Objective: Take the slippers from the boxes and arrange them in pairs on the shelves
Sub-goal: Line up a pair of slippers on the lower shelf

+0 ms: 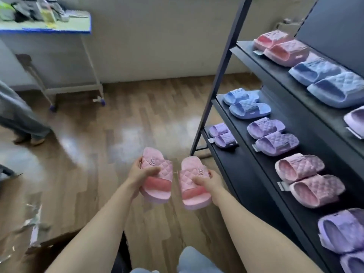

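Left grip point(140, 175) is closed on one pink slipper point(157, 174), and right grip point(208, 181) is closed on its mate point(194, 186). Both are held at lower centre of the frame, over the floor point(137, 115), just apart and left of the shelves point(236, 174). Neither is shelved yet.

Risk one, as judged: each hold sits at the strap edge, so a quick swing rightward could twist one loose.

Risk two: setting them apart or reversed, out of line with the shelved pairs point(309, 178).

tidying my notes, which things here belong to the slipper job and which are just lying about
Job: left hand gripping left pink slipper; right hand gripping right pink slipper; shelves; shelved pairs.
Lying about: cluttered table, plastic wrap on floor, bystander's legs.
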